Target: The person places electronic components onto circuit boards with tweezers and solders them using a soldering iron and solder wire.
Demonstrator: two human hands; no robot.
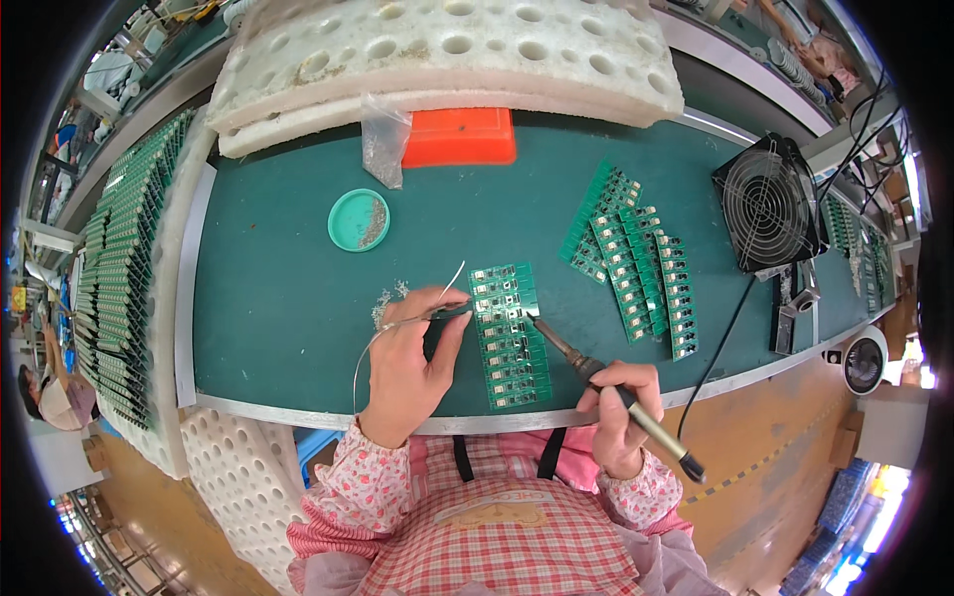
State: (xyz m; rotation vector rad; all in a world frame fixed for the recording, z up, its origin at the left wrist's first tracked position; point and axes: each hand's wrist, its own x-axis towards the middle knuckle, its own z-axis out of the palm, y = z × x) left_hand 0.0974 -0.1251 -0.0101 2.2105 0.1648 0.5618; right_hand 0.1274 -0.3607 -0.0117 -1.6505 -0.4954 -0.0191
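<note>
Green circuit boards (510, 336), teal mat (288, 288), orange box (459, 137), pink floral sleeves (368, 477)

This is an electronics assembly workshop: a green work mat (288, 298) carries rows of circuit boards (631, 258), a small extraction fan (765, 204), foam trays (447, 50) and a soldering iron (596, 372).

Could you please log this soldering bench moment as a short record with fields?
Left hand: pinches solder wire at the green circuit board panel
Right hand: grips soldering iron, tip on the panel
Nearby: more board strips, round green dish, small fan
Surface: green bench mat
</note>
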